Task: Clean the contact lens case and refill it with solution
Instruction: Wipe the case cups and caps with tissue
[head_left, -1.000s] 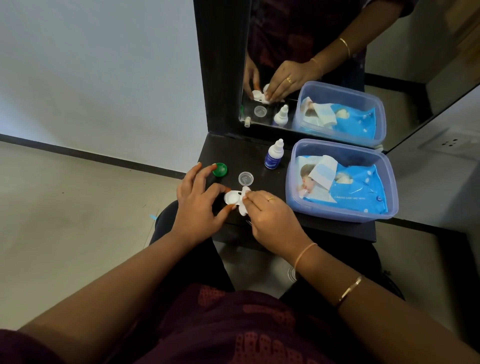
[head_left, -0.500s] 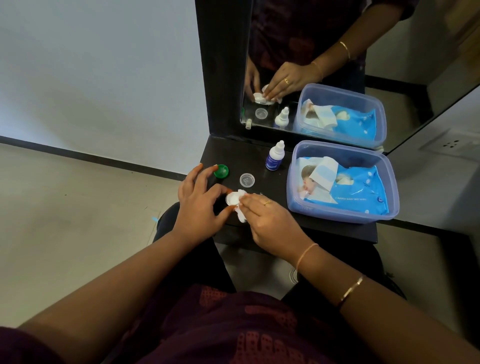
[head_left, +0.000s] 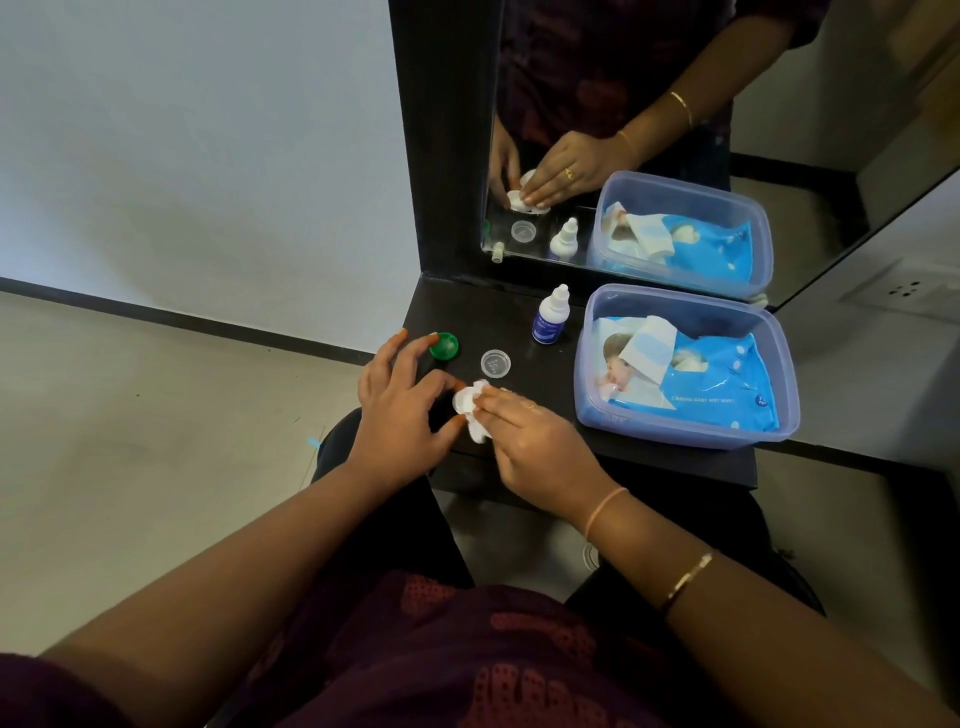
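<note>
My left hand pinches the white contact lens case between thumb and forefinger, low over the dark shelf. My right hand presses a white wipe against the case; the wipe hides part of it. A green cap lies just beyond my left fingertips. A clear cap lies to its right. The small solution bottle, white with a blue label, stands upright behind the clear cap.
A translucent blue tub holding a blue pack of wet wipes fills the shelf's right side. A mirror rises behind the shelf and reflects my hands. The shelf's front edge is under my wrists. A wall socket sits at the far right.
My right hand has slid slightly left with the wipe, covering more of the case. The left hand keeps its grip in the same spot.
</note>
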